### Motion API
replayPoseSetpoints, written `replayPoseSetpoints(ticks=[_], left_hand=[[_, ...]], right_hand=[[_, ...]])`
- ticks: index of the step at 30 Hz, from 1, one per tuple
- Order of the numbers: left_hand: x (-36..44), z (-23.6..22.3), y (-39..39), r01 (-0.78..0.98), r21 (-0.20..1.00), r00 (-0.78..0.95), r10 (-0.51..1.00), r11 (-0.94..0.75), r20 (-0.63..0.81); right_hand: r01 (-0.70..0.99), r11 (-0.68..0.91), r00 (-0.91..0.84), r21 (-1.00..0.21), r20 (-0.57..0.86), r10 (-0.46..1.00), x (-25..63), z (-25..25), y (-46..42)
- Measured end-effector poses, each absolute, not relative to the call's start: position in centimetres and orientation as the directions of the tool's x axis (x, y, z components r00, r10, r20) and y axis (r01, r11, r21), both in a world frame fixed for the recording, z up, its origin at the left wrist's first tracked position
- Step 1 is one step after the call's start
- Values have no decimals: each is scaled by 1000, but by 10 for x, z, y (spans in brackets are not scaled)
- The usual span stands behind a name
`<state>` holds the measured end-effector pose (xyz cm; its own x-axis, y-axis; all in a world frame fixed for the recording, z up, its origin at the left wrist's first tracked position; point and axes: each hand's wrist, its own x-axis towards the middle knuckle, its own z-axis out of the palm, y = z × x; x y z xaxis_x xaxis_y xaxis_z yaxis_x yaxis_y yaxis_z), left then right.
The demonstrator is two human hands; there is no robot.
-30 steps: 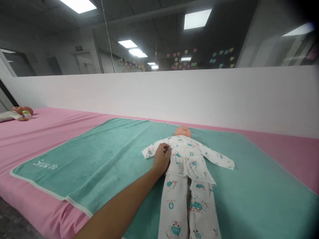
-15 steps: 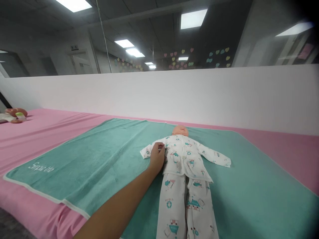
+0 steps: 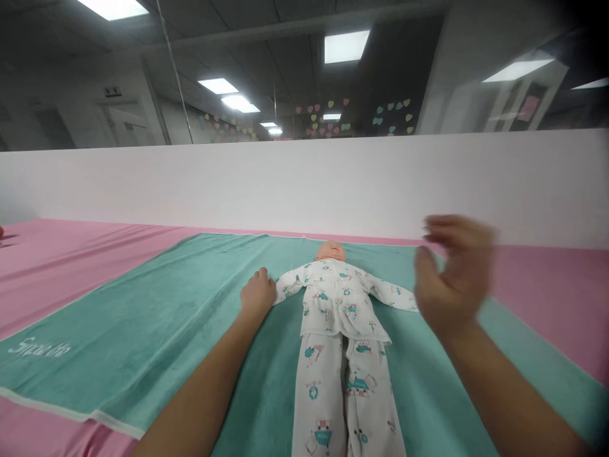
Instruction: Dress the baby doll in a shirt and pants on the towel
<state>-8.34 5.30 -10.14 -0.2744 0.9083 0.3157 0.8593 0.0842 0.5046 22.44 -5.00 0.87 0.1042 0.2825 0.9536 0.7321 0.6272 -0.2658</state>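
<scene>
A baby doll in white printed pyjamas lies on its back on a teal towel, arms spread. My left hand is closed around the end of the doll's near sleeve. My right hand hovers in the air above the doll's other sleeve, blurred by motion, fingers apart and curved, holding nothing.
The towel covers a pink sheet on a wide bed. A white partition runs along the far side. The towel's white-trimmed edge lies near the front left.
My left hand slid from the doll's chest side out to the sleeve end. My right hand came into view, raised on the right. The view shifted rightward.
</scene>
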Motion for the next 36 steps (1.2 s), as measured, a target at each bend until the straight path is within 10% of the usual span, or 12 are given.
replayPoseSetpoints(ticks=[7,11,25,36], left_hand=[[-112,-103,67,908,343,-305,941,240,147],[-112,-105,69,905,338,-311,944,258,111],[-131,-109,29,707,706,-118,976,-47,183],[-142,-109,31,419,904,-366,896,-80,249]], right_hand=[[801,94,324,-592,560,763,330,-130,9],[693,-150,547,-705,378,747,369,-149,13],[765,-167,359,-622,197,912,353,-141,13],[717,-94,366,-690,258,894,357,-141,13]])
